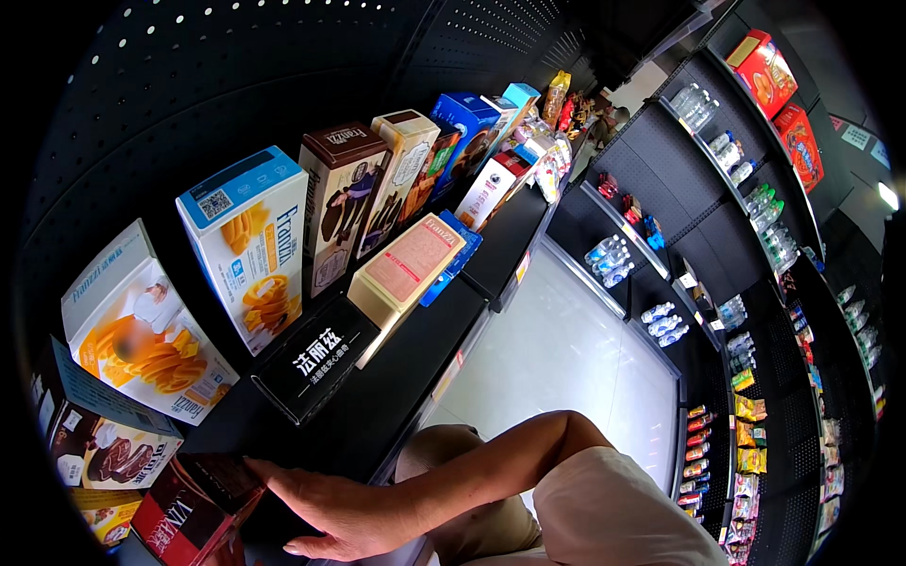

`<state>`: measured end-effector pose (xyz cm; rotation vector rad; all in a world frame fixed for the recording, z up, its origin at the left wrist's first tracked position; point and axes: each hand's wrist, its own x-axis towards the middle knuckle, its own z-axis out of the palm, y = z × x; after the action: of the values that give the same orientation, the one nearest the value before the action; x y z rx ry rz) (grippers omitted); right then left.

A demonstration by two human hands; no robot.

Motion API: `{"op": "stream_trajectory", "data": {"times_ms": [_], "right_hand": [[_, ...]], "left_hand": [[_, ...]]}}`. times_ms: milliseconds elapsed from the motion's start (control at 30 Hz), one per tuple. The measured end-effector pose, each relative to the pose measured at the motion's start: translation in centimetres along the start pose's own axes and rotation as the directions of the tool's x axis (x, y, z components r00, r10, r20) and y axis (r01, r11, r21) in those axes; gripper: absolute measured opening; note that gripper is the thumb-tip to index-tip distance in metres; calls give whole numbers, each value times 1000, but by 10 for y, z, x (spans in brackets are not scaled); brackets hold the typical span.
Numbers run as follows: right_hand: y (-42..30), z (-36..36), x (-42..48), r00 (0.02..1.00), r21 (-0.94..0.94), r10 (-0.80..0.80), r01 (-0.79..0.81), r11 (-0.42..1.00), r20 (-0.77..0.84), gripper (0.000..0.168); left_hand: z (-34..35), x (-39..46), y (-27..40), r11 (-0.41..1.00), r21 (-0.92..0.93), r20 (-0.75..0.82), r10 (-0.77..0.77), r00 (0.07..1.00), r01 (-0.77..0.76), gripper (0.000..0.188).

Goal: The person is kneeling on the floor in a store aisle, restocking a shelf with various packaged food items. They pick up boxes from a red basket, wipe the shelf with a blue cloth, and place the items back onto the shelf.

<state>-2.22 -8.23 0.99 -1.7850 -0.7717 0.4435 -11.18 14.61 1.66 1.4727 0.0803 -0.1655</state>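
My right hand (347, 506) reaches in over the shelf from the lower right. Its fingertips touch the near upper edge of a dark red carton (187, 513), which stands tilted at the lower left. The thumb is spread away from the fingers and off the carton. My left hand cannot be made out. Behind the red carton is a brown box with chocolate biscuits pictured on it (124, 453). A white biscuit box (145, 325) leans further up the row. A black biscuit box (315, 361) lies ahead of my hand, against a cream and pink box (407, 262).
Upright biscuit boxes (248, 247) line the perforated back panel (233, 78). The shelf's front edge (453, 375) carries price tags. Beyond lies the pale floor (566, 347). Across it, shelves hold bottles (609, 258) and snack packets (750, 431). My knee (432, 449) is beside the shelf.
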Motion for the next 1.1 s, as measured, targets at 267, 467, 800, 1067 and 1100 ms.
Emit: {"op": "stream_trajectory", "data": {"times_ms": [267, 467, 800, 1067, 1100], "right_hand": [[-1, 0, -1, 1000, 17, -3, 2, 1000, 24, 94], [7, 6, -4, 999, -80, -13, 16, 997, 32, 98], [0, 8, 0, 998, -124, -68, 67, 990, -7, 97], [-24, -15, 3, 999, -107, -5, 9, 994, 44, 95], [-25, -14, 2, 999, -142, -32, 38, 989, 44, 95]], "left_hand": [[5, 1, 5, 997, 3, -5, 73, 997, -73, 63], [8, 0, 15, 1000, -24, 66, -19, 998, 21, 64], [6, -2, 16, 999, -10, 78, 40, 996, -39, 65], [-7, 5, 11, 989, 149, 115, 1, 993, -18, 78], [-5, 4, 13, 988, 153, 112, 0, 994, -17, 78]]}}
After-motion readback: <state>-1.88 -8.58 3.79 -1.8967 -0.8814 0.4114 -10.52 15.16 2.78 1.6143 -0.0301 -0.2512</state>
